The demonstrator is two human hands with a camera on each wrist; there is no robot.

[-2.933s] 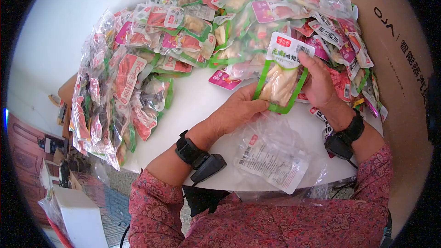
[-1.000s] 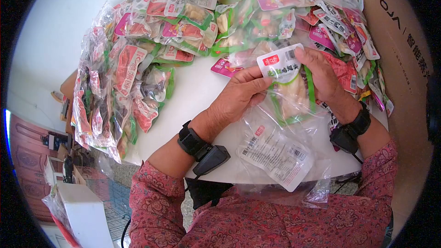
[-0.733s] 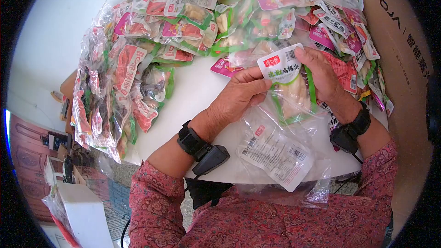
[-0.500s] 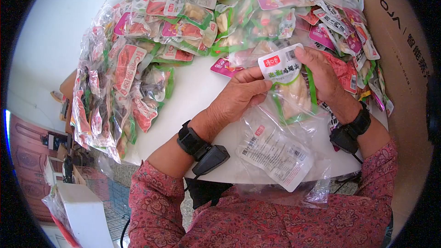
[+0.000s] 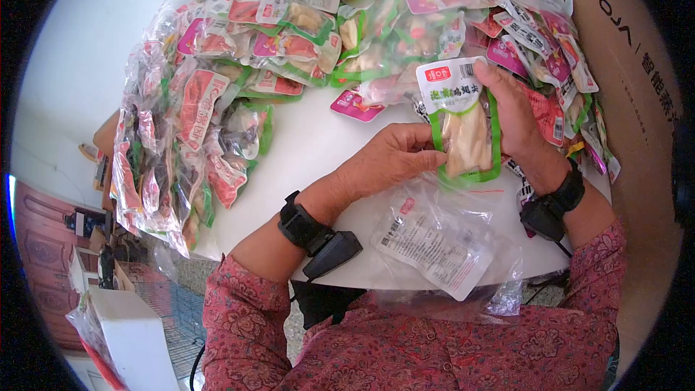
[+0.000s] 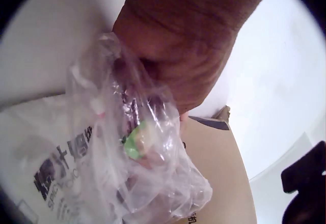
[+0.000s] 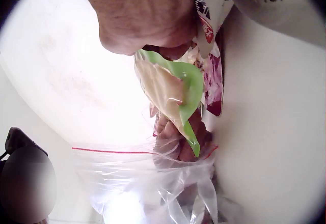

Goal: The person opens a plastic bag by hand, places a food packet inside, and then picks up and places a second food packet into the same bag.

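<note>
My right hand (image 5: 512,112) grips the upper right edge of a green-edged pouch of chicken wing tips (image 5: 467,134), its printed front upward. The left hand (image 5: 384,163) pinches the pouch's lower left edge, thumb in front. Just under them lies a clear zip bag (image 5: 499,268) with a red line at its mouth; a white-labelled pouch (image 5: 434,246) shows inside it. In the right wrist view the pouch's green end (image 7: 191,89) hangs close over the bag's mouth (image 7: 117,151), beside the left fingers (image 7: 165,132). Clear plastic (image 6: 168,198) covers much of the left wrist view.
Bagged pouches are heaped at the left (image 5: 181,123) and at the back right (image 5: 434,36) of the white table (image 5: 304,145). A purple-labelled pouch (image 5: 356,106) lies beyond my hands. A large cardboard box (image 5: 622,174) stands along the right side.
The pouch, whose lower part was behind the clear plastic, has come up in front of it, fully visible. My left hand has shifted from its top edge down to its lower left edge.
</note>
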